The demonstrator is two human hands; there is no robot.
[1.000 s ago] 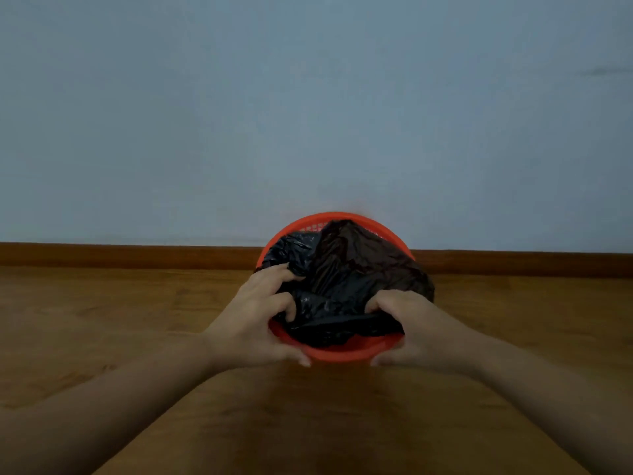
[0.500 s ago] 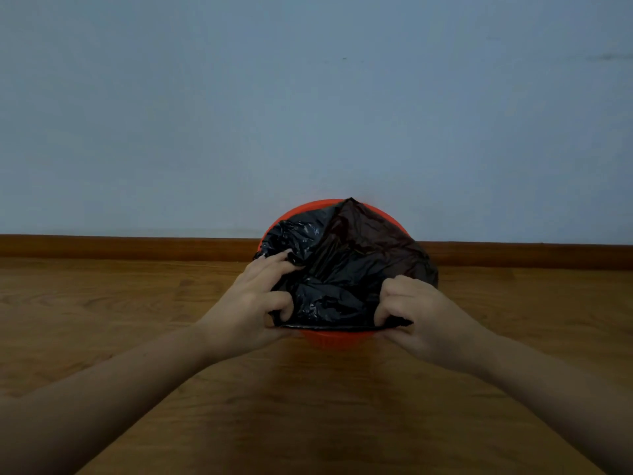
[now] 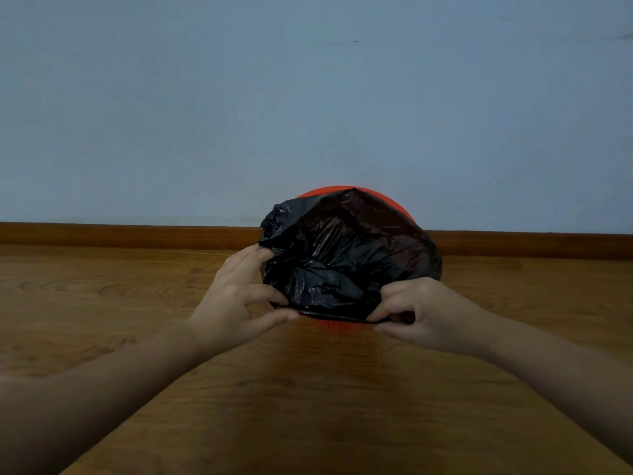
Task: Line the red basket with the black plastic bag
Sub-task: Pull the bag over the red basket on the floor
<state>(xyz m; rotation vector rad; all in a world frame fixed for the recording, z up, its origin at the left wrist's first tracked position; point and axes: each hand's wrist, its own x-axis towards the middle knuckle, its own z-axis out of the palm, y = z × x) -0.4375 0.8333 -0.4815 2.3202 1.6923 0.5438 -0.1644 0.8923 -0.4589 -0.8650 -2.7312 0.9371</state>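
Observation:
A red basket stands on the wooden floor against the wall, almost wholly covered by a crumpled black plastic bag. Only the far rim and a small red patch at the near bottom show. The bag's edge is stretched over the near rim as a taut black line. My left hand pinches the bag's edge at the near left, thumb below and fingers above. My right hand grips the same edge at the near right, fingers curled around the plastic.
A brown wooden skirting board runs along the foot of the pale blue wall just behind the basket. Wooden floor spreads out on all sides of the basket.
Both hands have pulled the bag's edge down over the basket's near rim, which showed red a second ago. The bag now covers more of the basket's left side.

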